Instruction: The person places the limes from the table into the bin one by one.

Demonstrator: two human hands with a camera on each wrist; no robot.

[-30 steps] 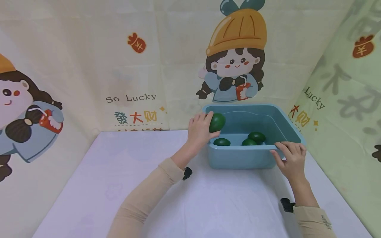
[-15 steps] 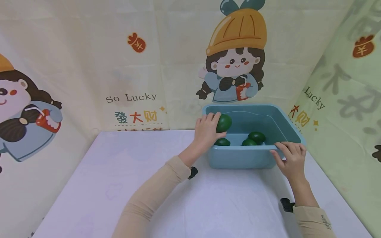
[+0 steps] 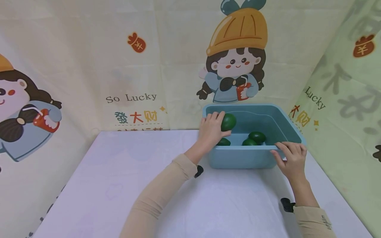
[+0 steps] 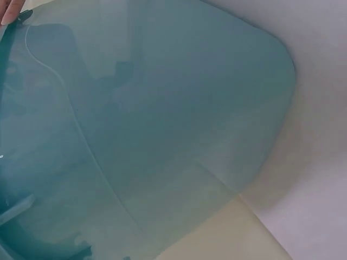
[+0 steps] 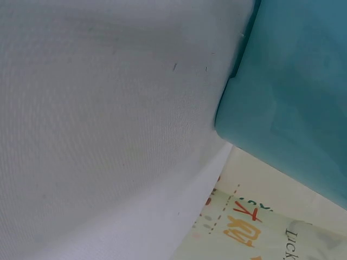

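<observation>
My left hand (image 3: 209, 130) grips a dark green, egg-shaped avocado (image 3: 229, 122) over the left side of a blue plastic tub (image 3: 241, 156). Fingers lie along its left side and the thumb is below. Inside the tub, one avocado (image 3: 224, 142) lies at the left, partly hidden by the hand and rim. Two more, a front avocado (image 3: 249, 142) and a rear avocado (image 3: 257, 137), lie together further right. My right hand (image 3: 292, 160) holds the tub's front right rim, fingers over the top and thumb outside. The left wrist view is mostly filled by the tub's wall (image 4: 162, 108).
The tub stands at the back right of a table with a white cloth (image 3: 119, 185). A printed backdrop (image 3: 178, 66) rises behind the table, and a greenish side sheet (image 3: 342, 132) borders it on the right. In the right wrist view, cloth (image 5: 108, 135) runs beside the tub's outer side (image 5: 293, 103).
My left hand has moved right with the avocado, from the tub's left rim to further over its inside. The right hand and the tub stay in place.
</observation>
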